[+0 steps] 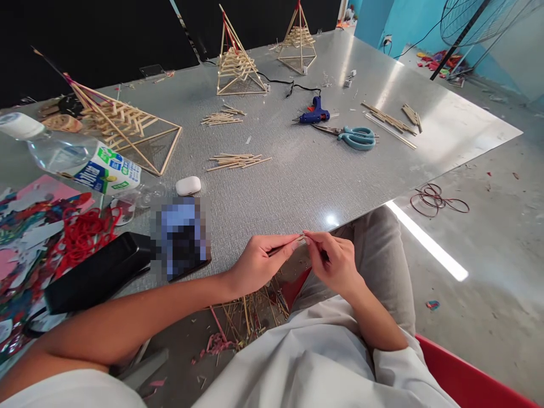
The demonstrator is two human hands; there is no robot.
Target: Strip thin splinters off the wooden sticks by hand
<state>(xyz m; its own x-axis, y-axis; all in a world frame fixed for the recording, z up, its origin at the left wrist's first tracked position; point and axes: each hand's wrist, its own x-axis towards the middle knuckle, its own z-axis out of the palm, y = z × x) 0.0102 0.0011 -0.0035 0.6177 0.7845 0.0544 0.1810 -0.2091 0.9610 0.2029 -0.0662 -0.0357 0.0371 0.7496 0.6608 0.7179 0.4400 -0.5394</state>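
Near the table's front edge, above my lap, my left hand and my right hand meet fingertip to fingertip. Both are closed in a pinch. Whatever lies between the fingertips is thin, tiny and mostly covered, so I cannot make out its kind. Beyond my hands, a loose bundle of thin wooden sticks lies on the table, with a second bundle of short sticks behind it. Farther right are a blue glue gun, blue-handled scissors and more wooden sticks.
Stick pyramid frames stand at the left and back of the grey table. At left are a plastic bottle, a white earbud case, a blurred phone-like device, a black case and red yarn.
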